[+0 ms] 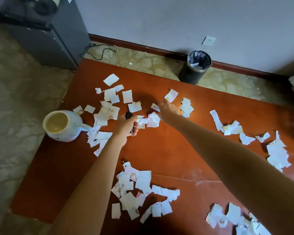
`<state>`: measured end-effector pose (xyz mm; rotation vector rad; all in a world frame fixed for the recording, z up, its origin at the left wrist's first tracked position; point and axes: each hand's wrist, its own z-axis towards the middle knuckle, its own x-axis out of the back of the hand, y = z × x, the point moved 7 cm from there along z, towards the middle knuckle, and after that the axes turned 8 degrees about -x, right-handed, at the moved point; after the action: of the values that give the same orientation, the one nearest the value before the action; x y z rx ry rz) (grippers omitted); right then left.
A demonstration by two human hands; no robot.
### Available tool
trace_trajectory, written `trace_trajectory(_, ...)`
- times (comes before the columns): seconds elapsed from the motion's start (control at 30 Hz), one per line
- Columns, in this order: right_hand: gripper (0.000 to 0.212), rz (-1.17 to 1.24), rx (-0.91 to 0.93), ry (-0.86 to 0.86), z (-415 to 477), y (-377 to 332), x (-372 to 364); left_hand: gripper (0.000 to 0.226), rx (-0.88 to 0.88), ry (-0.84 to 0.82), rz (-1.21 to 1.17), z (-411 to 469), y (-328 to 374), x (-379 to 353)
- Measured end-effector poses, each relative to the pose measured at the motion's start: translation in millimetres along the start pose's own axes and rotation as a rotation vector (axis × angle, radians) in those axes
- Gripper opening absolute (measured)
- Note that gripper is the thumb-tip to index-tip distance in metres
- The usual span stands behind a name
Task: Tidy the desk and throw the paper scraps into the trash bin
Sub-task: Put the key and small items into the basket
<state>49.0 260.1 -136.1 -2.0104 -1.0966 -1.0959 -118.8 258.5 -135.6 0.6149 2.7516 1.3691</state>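
Several torn white paper scraps lie scattered over the reddish-brown desk [159,150], in clusters at the far left [109,114], near front [139,190] and right [277,153]. My left hand [126,126] is shut on a dark pen-like object [130,116] above the desk's middle. My right hand [168,111] reaches out beyond it, fingers spread and blurred, over scraps near a white piece [153,119]. A black trash bin [194,67] with a liner and some paper inside stands on the carpet past the desk's far edge.
A white ceramic pot [61,126] with a spout sits at the desk's left edge. A grey cabinet [46,36] stands far left, with a black cable [102,50] on the carpet. One scrap [130,63] lies on the floor.
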Motion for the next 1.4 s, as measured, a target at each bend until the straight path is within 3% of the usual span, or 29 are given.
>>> trace_trajectory(0.1, 0.037, 0.273, -0.115, -0.006, -16, 31, 10, 0.011, -0.037, -0.015, 0.013, -12, 7, -17)
trace_trajectory(0.2, 0.025, 0.419, -0.205, 0.043, -45, 71, 12, 0.027, -0.033, -0.054, 0.068, -28, 12, -51)
trace_trajectory(0.3, 0.043, 0.639, -0.282, 0.053, -78, 119, 9, 0.035, -0.074, -0.091, 0.253, -46, 18, -94)
trace_trajectory(0.37, 0.044, 0.736, -0.316, 0.064, -100, 157, 10, 0.032, -0.112, -0.163, 0.259, -62, 25, -135)
trace_trajectory(0.47, 0.044, 0.822, -0.357, 0.132, -131, 222, 17, 0.009, -0.144, -0.27, 0.192, -94, 35, -202)
trace_trajectory(0.53, 0.046, 0.827, -0.393, 0.202, -150, 269, 24, 0.004, -0.195, -0.316, 0.214, -114, 41, -247)
trace_trajectory(0.6, 0.043, 0.833, -0.433, 0.252, -167, 319, 32, 0.016, -0.263, -0.369, 0.232, -135, 47, -295)
trace_trajectory(0.77, 0.017, 0.849, -0.432, 0.315, -197, 452, 54, 0.028, -0.365, -0.381, 0.28, -182, 54, -423)
trace_trajectory(0.87, 0.02, 0.91, -0.429, 0.344, -208, 536, 69, 0.018, -0.403, -0.394, 0.254, -204, 61, -504)
trace_trajectory(0.97, 0.03, 0.902, -0.448, 0.37, -217, 608, 83, 0.025, -0.387, -0.408, 0.23, -221, 68, -576)
trace_trajectory(1.03, 0.025, 0.877, -0.476, 0.385, -218, 648, 88, 0.018, -0.373, -0.409, 0.194, -228, 75, -616)
trace_trajectory(1.17, 0.036, 0.868, -0.494, 0.41, -203, 709, 100, 0.013, -0.373, -0.367, 0.166, -227, 98, -676)
trace_trajectory(1.33, 0.054, 0.686, -0.432, 0.292, -170, 748, 110, 0.008, -0.349, -0.328, 0.271, -195, 103, -731)
trace_trajectory(1.4, 0.052, 0.592, -0.396, 0.212, -156, 752, 106, 0.033, -0.336, -0.306, 0.328, -178, 95, -743)
